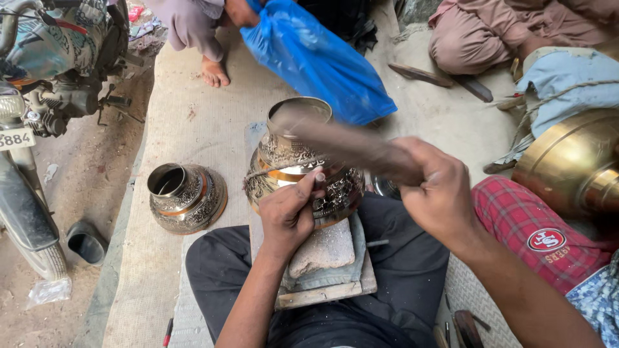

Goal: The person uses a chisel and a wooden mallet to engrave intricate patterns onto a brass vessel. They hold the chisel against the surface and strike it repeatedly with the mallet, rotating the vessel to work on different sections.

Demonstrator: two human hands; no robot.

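An engraved brass vase (284,145) rests tilted on a padded wooden block (325,293) in my lap. My left hand (290,209) pinches a small chisel-like tool against the vase's shoulder. My right hand (438,190) grips a wooden mallet (348,147), blurred with motion, its head over the vase near the tool.
A second engraved brass vase (186,196) stands on the mat (193,116) to the left. A motorcycle (45,71) is parked at far left. A blue plastic bag (319,61) and a person's bare foot (215,71) lie ahead. A large brass vessel (574,164) sits at right, beside another seated person (503,32).
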